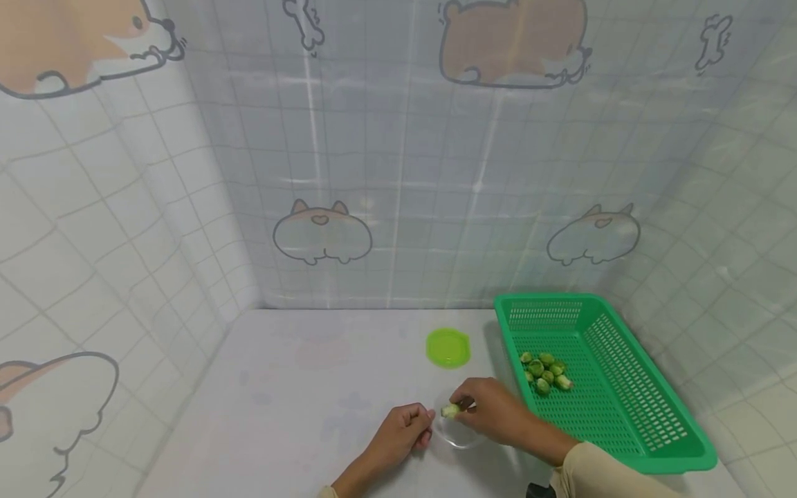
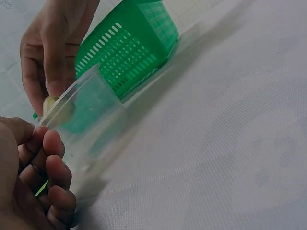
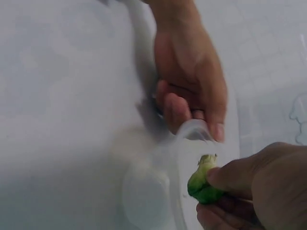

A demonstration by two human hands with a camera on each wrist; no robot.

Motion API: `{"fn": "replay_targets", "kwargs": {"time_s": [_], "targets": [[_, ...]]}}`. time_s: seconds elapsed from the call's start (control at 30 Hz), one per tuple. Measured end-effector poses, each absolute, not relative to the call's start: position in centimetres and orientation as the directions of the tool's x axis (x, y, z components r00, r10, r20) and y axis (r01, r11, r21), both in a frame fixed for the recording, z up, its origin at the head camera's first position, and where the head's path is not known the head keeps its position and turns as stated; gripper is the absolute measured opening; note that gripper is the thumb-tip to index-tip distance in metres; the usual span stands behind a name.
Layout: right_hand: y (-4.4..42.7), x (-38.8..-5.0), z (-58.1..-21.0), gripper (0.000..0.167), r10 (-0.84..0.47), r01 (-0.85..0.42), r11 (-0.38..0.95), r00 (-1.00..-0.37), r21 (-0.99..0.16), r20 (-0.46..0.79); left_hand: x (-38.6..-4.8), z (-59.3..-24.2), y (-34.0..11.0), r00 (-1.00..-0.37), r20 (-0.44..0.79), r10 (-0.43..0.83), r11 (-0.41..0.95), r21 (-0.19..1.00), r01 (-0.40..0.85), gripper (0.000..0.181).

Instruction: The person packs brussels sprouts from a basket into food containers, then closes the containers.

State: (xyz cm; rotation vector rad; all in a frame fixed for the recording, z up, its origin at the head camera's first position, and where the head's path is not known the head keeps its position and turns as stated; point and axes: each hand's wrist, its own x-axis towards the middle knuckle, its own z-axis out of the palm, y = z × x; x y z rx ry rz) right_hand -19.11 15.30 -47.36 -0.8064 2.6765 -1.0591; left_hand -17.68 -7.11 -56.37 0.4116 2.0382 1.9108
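Note:
My right hand (image 1: 498, 413) pinches a Brussels sprout (image 1: 450, 411) between thumb and fingers, over the mouth of a clear plastic container (image 1: 459, 437). Pale at its cut stem and green below, the sprout (image 3: 204, 184) shows plainly in the right wrist view. My left hand (image 1: 400, 434) pinches the container's rim between thumb and forefinger, its other fingers curled loosely. In the left wrist view the container (image 2: 103, 105) stands tilted by the camera angle, and the sprout is partly seen through its wall. No other sprout is visible inside it.
A green perforated basket (image 1: 613, 408) stands to the right, with several Brussels sprouts (image 1: 544, 373) gathered at its left side. Behind the container, a lime-green lid (image 1: 448, 348) lies on the white tabletop (image 1: 292, 401). Sheeting with cartoon dogs (image 1: 398, 173) encloses the back and sides.

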Motion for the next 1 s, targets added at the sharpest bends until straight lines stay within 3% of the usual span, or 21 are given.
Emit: {"fn": "replay_targets", "kwargs": {"time_s": [0.4,1.0], "targets": [[13.7,-18.5,-49.5,0.014,-0.493,-0.475,0.739,-0.865,-0.479,0.097,-17.6,-56.1,-7.1,-0.893,-0.021,0.45,0.051,0.999,0.002,0.041],[13.0,-18.5,-50.3,0.014,-0.475,-0.484,0.769,-0.87,-0.418,0.134,-17.7,-56.5,-7.2,-0.9,-0.003,0.436,0.046,0.999,0.019,0.037]]}}
